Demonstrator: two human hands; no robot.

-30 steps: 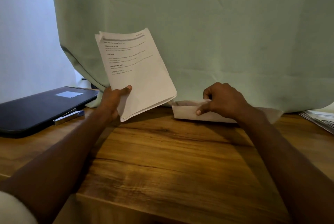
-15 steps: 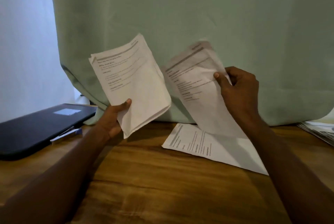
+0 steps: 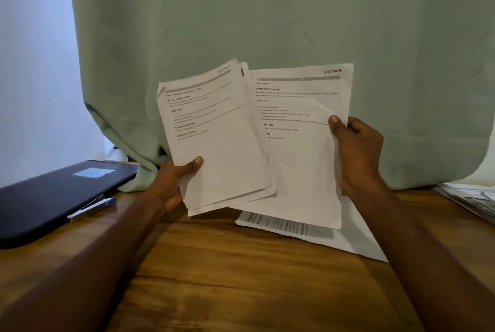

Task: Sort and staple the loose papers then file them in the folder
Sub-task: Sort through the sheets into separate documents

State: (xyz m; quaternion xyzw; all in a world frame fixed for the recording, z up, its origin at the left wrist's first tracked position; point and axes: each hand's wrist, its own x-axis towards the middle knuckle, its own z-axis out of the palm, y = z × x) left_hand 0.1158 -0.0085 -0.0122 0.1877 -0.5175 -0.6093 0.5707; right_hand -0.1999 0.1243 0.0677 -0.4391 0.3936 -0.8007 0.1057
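Left hand (image 3: pixel 171 187) thumb pinching a small stack of white printed sheets (image 3: pixel 214 138) at its lower left edge; right hand (image 3: pixel 359 155) thumb pressed on a single white printed page (image 3: pixel 300 160), fingers curled behind. Below the right fingers, flat on the brown wooden table (image 3: pixel 214 278), another white printed sheet (image 3: pixel 289 227). Left of the left fingers, a flat black folder (image 3: pixel 48 197).

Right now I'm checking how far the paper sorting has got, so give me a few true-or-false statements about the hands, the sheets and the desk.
1. The left hand holds a small stack of papers with several sheets. True.
2. The sheet in the right hand is headed "SECTION 4". True.
3. The right hand's sheet lies in front of the left hand's stack. False: the stack overlaps its left edge.
4. No paper is left on the desk. False: a printed sheet lies flat below the held papers.
5. The dark folder lies at the left with a pen at its edge. True.
6. The left hand's grip is at the stack's top edge. False: it holds near the bottom left.
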